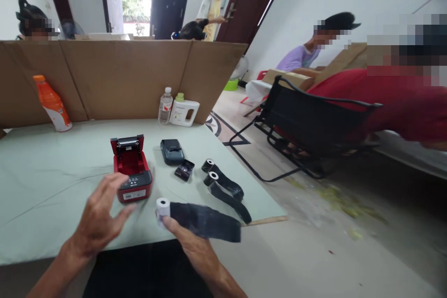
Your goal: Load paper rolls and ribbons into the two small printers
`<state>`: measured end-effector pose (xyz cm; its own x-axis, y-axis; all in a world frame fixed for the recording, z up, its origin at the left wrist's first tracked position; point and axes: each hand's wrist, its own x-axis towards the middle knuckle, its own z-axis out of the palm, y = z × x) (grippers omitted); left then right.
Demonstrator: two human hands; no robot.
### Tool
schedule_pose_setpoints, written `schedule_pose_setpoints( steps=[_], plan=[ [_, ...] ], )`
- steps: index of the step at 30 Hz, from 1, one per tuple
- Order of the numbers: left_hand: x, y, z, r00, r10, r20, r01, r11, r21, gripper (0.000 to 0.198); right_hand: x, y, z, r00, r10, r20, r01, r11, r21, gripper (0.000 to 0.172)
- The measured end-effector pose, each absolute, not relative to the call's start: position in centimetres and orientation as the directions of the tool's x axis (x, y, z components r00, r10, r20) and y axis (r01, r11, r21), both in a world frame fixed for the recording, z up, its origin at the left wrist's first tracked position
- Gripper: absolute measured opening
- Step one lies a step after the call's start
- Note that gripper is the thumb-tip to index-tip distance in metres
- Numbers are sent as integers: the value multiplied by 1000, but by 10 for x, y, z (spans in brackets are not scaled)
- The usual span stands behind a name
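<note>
My left hand is open beside the front left of a red and black printer, its fingers apart and holding nothing. The printer's lid stands raised, showing the red inside. In my right hand is a white paper roll, gripped near the table's front edge. A wide dark strip stretches rightward from that roll. Further right lie two dark rolls with unrolled strips. Behind them are a dark blue-grey device and a small black packet.
A cardboard screen borders the table at the back. Before it stand an orange bottle, a clear bottle and a white jug. A black folding chair and several people are beyond the table.
</note>
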<state>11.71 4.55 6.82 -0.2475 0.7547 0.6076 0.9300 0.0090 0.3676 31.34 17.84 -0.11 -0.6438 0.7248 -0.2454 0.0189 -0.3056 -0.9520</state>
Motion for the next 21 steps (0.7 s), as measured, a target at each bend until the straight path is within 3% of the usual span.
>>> schedule_pose_setpoints(
  steps=[3,6,12,17,21],
  plan=[
    [81,50,68,-413,728,547,879,161,448,46,307,203,14,-551,817,-171,56,-168,-984,50],
    [61,54,61,-463,773,434,830,205,519,47,296,224,23,-548,834,-62,66,-31,-997,42],
    [56,61,43,-453,802,390,802,177,570,42,280,253,20,-531,847,18,105,87,-991,41],
    [54,62,34,-437,813,385,788,140,600,43,274,271,14,-489,869,75,265,230,-936,38],
    [54,62,28,-437,807,397,777,117,618,47,258,280,28,-641,755,142,242,373,-896,34]
  ],
)
